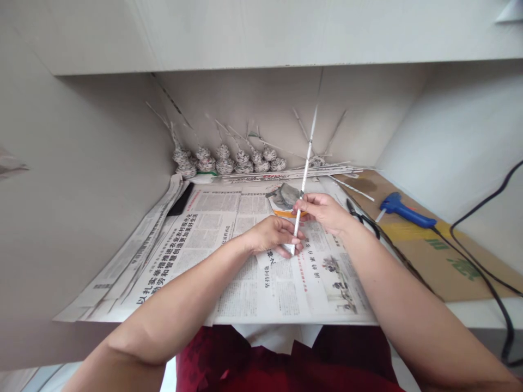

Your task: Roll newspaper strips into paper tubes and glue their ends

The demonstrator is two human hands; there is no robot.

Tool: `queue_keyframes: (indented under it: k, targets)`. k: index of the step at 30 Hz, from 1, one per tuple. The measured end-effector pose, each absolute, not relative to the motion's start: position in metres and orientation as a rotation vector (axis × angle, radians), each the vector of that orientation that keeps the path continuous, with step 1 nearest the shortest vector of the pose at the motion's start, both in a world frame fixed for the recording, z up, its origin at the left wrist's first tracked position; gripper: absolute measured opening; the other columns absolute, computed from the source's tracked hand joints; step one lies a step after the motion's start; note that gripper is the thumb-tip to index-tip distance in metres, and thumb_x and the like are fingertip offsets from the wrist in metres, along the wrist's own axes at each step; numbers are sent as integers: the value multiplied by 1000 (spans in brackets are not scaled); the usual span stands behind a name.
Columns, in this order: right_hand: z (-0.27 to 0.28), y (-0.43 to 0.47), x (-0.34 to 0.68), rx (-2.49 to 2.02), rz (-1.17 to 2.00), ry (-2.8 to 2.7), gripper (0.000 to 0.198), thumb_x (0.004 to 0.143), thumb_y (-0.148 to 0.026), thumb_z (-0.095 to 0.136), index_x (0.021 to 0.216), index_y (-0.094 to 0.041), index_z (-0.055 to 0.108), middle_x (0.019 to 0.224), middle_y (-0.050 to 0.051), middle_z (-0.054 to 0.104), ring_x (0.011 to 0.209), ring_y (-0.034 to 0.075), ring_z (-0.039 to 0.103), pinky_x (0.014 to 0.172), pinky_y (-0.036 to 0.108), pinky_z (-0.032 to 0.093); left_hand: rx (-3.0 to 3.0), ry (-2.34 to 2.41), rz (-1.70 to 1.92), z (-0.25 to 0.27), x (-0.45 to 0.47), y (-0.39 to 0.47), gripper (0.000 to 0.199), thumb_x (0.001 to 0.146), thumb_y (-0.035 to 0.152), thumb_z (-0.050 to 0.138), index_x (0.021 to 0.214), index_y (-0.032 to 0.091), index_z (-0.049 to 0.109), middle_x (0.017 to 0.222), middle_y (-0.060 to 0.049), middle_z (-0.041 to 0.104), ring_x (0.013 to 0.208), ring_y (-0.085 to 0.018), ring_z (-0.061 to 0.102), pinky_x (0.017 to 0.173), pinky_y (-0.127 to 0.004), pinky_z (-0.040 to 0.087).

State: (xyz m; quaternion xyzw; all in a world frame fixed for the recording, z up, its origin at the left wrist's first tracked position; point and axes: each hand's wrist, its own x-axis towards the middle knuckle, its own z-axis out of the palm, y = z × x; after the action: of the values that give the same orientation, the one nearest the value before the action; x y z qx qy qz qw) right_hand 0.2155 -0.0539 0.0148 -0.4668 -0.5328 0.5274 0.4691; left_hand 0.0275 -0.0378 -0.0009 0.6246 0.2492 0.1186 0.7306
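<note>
Held upright at a slight tilt over the desk is a thin rolled newspaper tube (pixel 306 169), with a thin dark rod or tip running up from its top. My left hand (pixel 274 235) is closed around the tube's lower end, where a loose piece of newspaper shows under the fingers. A little higher, my right hand (pixel 323 211) pinches the same tube between thumb and fingers. Behind my hands lies a grey, orange-edged piece (pixel 285 197) that I cannot identify. Newspaper sheets (pixel 204 245) cover the desk below.
Several gourd-shaped woven paper pieces (pixel 224 160) line the back wall. Paper tubes (pixel 281 173) lie before them. At right, a blue glue gun (pixel 408 211) with a black cord rests on cardboard (pixel 457 272), beside black-handled scissors (pixel 368 220). A shelf (pixel 261 38) overhangs the desk.
</note>
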Motion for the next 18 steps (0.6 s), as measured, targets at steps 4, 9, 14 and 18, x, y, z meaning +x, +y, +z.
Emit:
queue_keyframes:
  k: [4, 9, 14, 18]
  targets:
    - [14, -53, 216, -1107, 1379, -1385, 29, 71, -42, 69, 84, -16, 69, 89, 6, 66, 82, 17, 60, 71, 29, 47, 1378, 546, 263, -1, 28, -38, 36, 67, 30, 73, 96, 11, 63, 87, -12, 67, 77, -20, 65, 62, -32, 54]
    - [14, -53, 216, -1167, 1268, -1268, 27, 66, -42, 73, 69, -17, 64, 72, 2, 64, 70, 15, 59, 63, 29, 47, 1359, 550, 268, -2, 28, -38, 38, 66, 29, 74, 96, 10, 62, 88, -13, 66, 77, -20, 65, 59, -31, 54]
    - [18, -56, 217, -1091, 1429, -1395, 29, 72, -42, 69, 86, -16, 68, 91, 7, 66, 87, 19, 60, 72, 30, 48, 1360, 531, 276, -2, 28, -37, 40, 65, 30, 75, 97, 9, 62, 87, -13, 66, 74, -19, 64, 59, -31, 54]
    - [14, -52, 216, -1223, 1198, -1288, 29, 64, -42, 74, 68, -15, 63, 72, 3, 65, 67, 14, 59, 62, 26, 47, 1357, 565, 257, -1, 28, -37, 40, 64, 30, 76, 96, 10, 63, 86, -12, 66, 74, -18, 64, 59, -30, 54]
